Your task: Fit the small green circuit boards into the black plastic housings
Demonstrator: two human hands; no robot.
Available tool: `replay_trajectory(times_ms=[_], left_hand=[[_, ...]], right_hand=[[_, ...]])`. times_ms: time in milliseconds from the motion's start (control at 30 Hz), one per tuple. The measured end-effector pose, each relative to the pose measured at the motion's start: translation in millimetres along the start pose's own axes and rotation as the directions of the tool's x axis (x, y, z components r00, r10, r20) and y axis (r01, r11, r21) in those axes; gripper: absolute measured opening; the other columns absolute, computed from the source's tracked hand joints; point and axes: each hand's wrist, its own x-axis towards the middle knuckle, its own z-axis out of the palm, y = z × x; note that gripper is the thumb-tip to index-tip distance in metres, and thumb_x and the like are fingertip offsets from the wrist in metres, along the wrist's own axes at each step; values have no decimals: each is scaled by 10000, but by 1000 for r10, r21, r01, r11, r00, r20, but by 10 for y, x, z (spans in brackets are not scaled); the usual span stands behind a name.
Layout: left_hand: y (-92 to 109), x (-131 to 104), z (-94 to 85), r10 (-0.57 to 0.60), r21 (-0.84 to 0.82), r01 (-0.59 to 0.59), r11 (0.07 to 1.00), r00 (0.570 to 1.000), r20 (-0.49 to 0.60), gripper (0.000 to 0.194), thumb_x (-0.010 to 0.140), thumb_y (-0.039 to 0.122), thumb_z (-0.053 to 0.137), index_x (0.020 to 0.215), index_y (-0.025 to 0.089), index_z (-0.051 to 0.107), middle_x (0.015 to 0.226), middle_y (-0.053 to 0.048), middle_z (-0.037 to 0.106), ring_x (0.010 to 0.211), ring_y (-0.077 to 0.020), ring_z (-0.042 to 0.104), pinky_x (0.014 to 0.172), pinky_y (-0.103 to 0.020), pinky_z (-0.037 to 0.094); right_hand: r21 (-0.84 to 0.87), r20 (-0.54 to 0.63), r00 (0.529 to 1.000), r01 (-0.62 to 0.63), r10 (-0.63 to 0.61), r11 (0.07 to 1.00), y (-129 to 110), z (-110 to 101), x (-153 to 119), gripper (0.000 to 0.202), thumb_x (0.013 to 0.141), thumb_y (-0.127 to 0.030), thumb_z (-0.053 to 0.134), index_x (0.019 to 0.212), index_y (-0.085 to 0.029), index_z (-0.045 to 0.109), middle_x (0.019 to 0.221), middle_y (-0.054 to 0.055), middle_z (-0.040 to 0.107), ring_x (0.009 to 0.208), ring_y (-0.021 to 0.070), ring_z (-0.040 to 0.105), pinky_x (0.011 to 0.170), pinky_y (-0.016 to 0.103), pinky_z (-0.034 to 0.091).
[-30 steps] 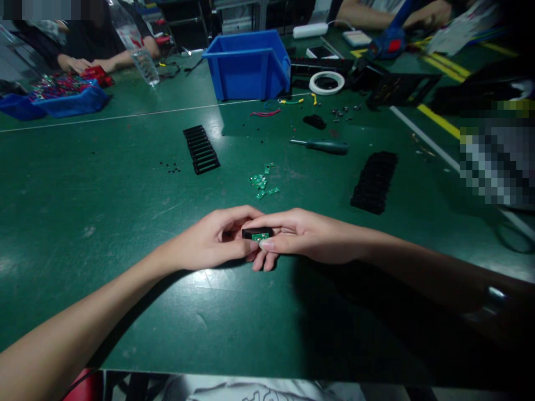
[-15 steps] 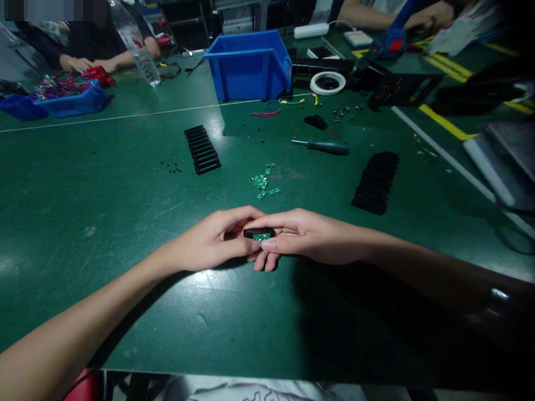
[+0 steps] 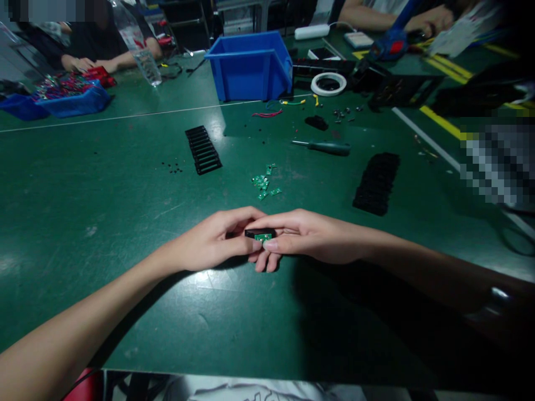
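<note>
Between my hands is a small black plastic housing (image 3: 253, 232) with a green circuit board (image 3: 263, 237) at its near side. My left hand (image 3: 219, 239) is closed on the housing, its thumb at the board's left end. From the other side my right hand (image 3: 311, 236) grips the same piece, thumb pressed near the board's lower edge and index finger along the top. Fingers curl underneath and hide part of the housing. Just beyond my hands lies a loose pile of small green circuit boards (image 3: 261, 182).
A slotted black part (image 3: 203, 150) lies left, near tiny black bits; a row of black parts (image 3: 376, 184) lies right. Farther back are a screwdriver (image 3: 328, 147), a blue bin (image 3: 251, 69), a white tape roll (image 3: 328, 84) and a bottle (image 3: 146, 64). Two other people sit across the table.
Both hands keep the same grip on the housing and board. The whole view has shifted very slightly; nothing else visibly differs.
</note>
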Motion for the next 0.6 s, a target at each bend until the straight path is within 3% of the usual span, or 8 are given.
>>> replay_trajectory(times_ms=[333, 600], left_hand=[[-27, 9, -6, 17, 11, -17, 1000, 1000, -10, 267, 963, 269, 585, 1186, 124, 565, 947, -59, 674, 805, -148, 612, 758, -276, 501], [-79, 36, 18, 105, -52, -105, 993, 994, -2, 280, 968, 217, 558, 1226, 107, 564, 909, -61, 692, 811, -143, 636, 766, -265, 494]], right_hand=[[3, -32, 999, -8, 8, 1000, -17, 13, -16, 529, 1000, -217, 577, 1489, -65, 445, 1056, 163, 757, 911, 185, 745, 852, 342, 589], [-7, -89, 996, -29, 28, 1000, -28, 40, -38, 543, 1004, -261, 589, 1488, -61, 443, 1040, 161, 760, 919, 196, 739, 843, 343, 572]])
